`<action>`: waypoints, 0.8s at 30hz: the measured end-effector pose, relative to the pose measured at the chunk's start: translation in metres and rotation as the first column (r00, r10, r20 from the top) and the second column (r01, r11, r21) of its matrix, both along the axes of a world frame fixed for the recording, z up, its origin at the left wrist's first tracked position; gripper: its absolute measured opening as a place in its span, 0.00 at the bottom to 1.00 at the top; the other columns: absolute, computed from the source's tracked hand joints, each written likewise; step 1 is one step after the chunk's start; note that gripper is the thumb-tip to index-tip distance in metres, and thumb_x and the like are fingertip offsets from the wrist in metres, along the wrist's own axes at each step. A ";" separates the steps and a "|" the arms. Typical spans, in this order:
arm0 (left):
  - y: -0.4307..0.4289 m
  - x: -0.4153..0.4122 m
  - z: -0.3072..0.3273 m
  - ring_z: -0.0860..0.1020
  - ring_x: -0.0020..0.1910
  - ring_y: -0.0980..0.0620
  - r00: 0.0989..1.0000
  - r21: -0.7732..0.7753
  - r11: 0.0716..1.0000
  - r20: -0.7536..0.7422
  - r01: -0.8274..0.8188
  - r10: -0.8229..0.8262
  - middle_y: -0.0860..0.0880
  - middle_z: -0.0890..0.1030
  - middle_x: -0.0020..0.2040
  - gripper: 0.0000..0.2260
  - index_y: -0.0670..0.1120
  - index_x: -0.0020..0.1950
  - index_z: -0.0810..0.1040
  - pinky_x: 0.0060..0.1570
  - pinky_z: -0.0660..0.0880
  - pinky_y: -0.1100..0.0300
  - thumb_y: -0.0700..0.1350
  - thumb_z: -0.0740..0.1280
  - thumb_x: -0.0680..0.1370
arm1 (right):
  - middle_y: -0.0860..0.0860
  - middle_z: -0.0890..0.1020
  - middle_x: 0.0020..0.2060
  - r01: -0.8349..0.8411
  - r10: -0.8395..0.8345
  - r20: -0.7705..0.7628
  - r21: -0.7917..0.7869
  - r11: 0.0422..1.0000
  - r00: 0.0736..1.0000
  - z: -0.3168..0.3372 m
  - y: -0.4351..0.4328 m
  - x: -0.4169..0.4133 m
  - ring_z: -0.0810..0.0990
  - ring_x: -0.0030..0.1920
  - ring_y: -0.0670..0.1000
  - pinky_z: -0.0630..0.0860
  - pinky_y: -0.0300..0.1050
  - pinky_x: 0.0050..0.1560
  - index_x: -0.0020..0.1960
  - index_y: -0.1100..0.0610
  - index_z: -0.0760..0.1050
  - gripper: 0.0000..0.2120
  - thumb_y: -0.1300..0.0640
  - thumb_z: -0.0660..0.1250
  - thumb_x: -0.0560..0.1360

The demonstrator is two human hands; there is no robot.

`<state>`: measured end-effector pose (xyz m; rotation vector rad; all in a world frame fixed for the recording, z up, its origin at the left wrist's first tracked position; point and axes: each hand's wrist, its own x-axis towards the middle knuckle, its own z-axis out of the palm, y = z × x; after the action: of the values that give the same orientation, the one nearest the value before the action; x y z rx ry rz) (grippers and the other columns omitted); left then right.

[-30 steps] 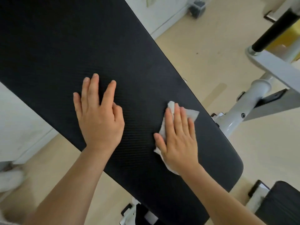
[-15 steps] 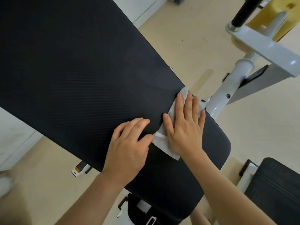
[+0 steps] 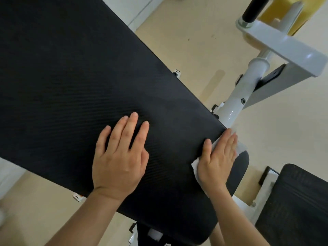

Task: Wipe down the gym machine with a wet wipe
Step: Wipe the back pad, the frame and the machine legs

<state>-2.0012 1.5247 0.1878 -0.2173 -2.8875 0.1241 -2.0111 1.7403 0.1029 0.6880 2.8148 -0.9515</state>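
Wet wipe (image 3: 195, 165) now at diagonal pad (image 3: 88, 77) edge

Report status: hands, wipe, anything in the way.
Left hand flat on black textured bench pad. Right hand pressing white wet wipe at pad's right edge. White metal frame tube just beyond.

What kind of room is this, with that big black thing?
Probably a workout room or gym: a black padded bench, a white metal machine frame, and a black-gripped bar.
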 end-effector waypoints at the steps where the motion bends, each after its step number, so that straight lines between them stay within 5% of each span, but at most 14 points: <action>1: 0.000 -0.001 -0.001 0.69 0.71 0.43 1.000 -0.012 1.000 -0.003 0.005 -0.005 0.43 0.70 0.72 0.19 0.46 0.71 0.71 0.69 0.63 0.44 0.45 0.55 0.81 | 0.53 0.45 0.79 0.096 -0.096 0.028 -0.020 0.995 0.995 0.002 -0.002 -0.005 0.39 0.78 0.48 0.37 0.49 0.75 0.79 0.54 0.40 0.36 0.37 0.40 0.77; 4: 0.000 0.000 -0.004 0.68 0.71 0.43 1.000 -0.024 1.000 -0.014 0.006 -0.006 0.43 0.70 0.72 0.20 0.46 0.72 0.70 0.69 0.63 0.44 0.46 0.55 0.81 | 0.54 0.48 0.79 0.130 -0.130 -0.004 -0.035 0.991 0.991 0.025 -0.045 -0.044 0.43 0.78 0.52 0.39 0.49 0.75 0.79 0.58 0.44 0.37 0.38 0.38 0.76; 6: 0.000 0.000 -0.005 0.68 0.71 0.44 1.000 -0.016 1.000 -0.015 0.013 -0.013 0.43 0.69 0.73 0.19 0.46 0.72 0.70 0.69 0.62 0.44 0.46 0.54 0.81 | 0.53 0.50 0.79 -0.125 0.128 -0.155 0.031 0.992 0.979 0.050 -0.092 -0.058 0.45 0.78 0.52 0.41 0.50 0.76 0.79 0.56 0.46 0.35 0.39 0.38 0.78; 10: -0.003 -0.001 -0.004 0.66 0.72 0.44 1.000 -0.018 1.000 -0.017 0.020 -0.021 0.43 0.69 0.73 0.20 0.46 0.72 0.69 0.70 0.61 0.44 0.47 0.54 0.81 | 0.47 0.49 0.78 -0.540 0.580 -0.269 0.213 0.814 0.769 0.046 -0.081 -0.039 0.44 0.78 0.48 0.48 0.52 0.77 0.79 0.51 0.46 0.29 0.42 0.41 0.81; 16: 0.002 -0.002 -0.005 0.67 0.71 0.44 1.000 -0.016 1.000 -0.003 -0.003 0.003 0.43 0.70 0.72 0.21 0.46 0.71 0.70 0.70 0.61 0.44 0.47 0.56 0.79 | 0.47 0.42 0.79 -0.288 0.298 -0.139 0.083 0.954 0.945 0.042 -0.064 -0.063 0.37 0.77 0.46 0.44 0.56 0.76 0.79 0.51 0.38 0.32 0.39 0.38 0.80; 20: 0.001 -0.003 -0.005 0.69 0.69 0.44 0.999 0.021 1.000 -0.033 -0.007 0.008 0.43 0.75 0.67 0.17 0.45 0.65 0.71 0.70 0.61 0.46 0.47 0.55 0.79 | 0.49 0.49 0.79 -0.556 0.591 -0.326 0.202 0.806 0.738 0.082 -0.122 -0.119 0.44 0.78 0.49 0.46 0.56 0.76 0.79 0.52 0.48 0.30 0.41 0.42 0.81; 24: 0.003 -0.002 -0.004 0.69 0.69 0.44 0.999 0.050 0.999 -0.040 -0.005 0.007 0.44 0.75 0.67 0.14 0.47 0.61 0.74 0.70 0.62 0.46 0.46 0.55 0.80 | 0.50 0.53 0.78 -0.725 0.824 -0.312 0.393 0.566 0.474 0.056 -0.079 -0.092 0.48 0.78 0.49 0.50 0.55 0.76 0.79 0.53 0.51 0.28 0.43 0.43 0.82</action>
<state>-2.0033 1.5277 0.1843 -0.1950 -2.8474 0.0571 -2.1033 1.6616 0.1585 -0.9697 3.0476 -0.6638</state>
